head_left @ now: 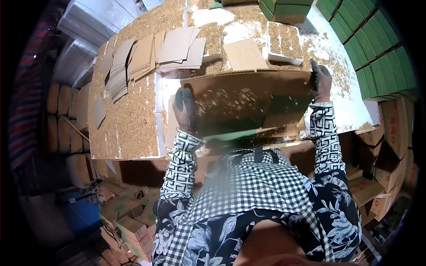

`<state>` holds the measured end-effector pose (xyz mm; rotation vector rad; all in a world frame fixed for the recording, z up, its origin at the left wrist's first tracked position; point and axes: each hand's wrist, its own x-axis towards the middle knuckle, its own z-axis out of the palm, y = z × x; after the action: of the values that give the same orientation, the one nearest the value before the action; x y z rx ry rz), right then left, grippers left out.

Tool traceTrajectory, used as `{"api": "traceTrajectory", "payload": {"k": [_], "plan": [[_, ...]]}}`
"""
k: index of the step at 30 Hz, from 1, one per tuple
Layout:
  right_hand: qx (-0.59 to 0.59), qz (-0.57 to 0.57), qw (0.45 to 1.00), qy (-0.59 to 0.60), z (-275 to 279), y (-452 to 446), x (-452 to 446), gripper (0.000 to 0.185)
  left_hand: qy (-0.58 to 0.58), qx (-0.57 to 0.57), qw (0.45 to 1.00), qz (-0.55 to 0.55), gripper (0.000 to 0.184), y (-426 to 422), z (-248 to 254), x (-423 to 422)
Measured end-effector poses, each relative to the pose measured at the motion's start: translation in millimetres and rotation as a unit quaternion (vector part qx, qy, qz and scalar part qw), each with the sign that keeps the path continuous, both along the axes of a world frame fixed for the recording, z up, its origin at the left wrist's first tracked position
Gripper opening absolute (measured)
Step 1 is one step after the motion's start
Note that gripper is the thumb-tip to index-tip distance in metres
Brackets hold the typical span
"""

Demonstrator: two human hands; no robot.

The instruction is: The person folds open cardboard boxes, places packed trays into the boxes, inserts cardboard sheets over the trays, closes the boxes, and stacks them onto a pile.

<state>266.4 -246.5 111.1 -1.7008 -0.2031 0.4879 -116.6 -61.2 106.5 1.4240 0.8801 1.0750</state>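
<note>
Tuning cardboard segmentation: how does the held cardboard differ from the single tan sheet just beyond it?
The held cardboard is darker brown and larger; the tan sheet is paler and smaller. The left hand and right hand grip the held cardboard; neither touches the tan sheet. Both look like cardboard.

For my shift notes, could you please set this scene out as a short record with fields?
Left hand: grips the cardboard piece at its left end
Right hand: grips its right end
Loose bits: pale, scattered across the view of the cardboard piece; resting or airborne, cannot tell
Beyond the left hand: flat card sheets, overlapping on the speckled work surface
Far right: stacked green boxes
Lower left: brown cartons
</note>
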Motion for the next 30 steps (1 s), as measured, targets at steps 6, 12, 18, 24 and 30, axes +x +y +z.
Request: {"api": "traceTrajectory", "payload": {"k": [6,12,18,24,30], "plan": [[0.198,0.083,0.957,-0.197,56.3,-12.7,-116.3,0.025,-0.247,-0.062,0.967,0.003,0.045,62.8,-20.2,-18.3],[0.273,0.042,0.944,-0.18,3.2,6.0,-34.1,0.037,-0.044,0.094,0.991,-0.084,0.056,2.9,15.5,-18.0],[0.162,0.115,0.867,-0.458,10.8,-6.6,-108.8,0.034,-0.174,-0.051,0.974,0.139,0.028,26.1,-27.2,-23.2],[0.218,0.017,0.97,-0.103,2.7,21.1,-79.4,0.03,-0.169,-0.065,0.982,0.059,0.029,26.1,-41.3,-36.6],[0.254,0.149,0.914,-0.279,68.8,-9.2,-161.9,0.023,-0.242,-0.05,0.963,0.107,0.037,50.1,-61.8,-66.6]]}}
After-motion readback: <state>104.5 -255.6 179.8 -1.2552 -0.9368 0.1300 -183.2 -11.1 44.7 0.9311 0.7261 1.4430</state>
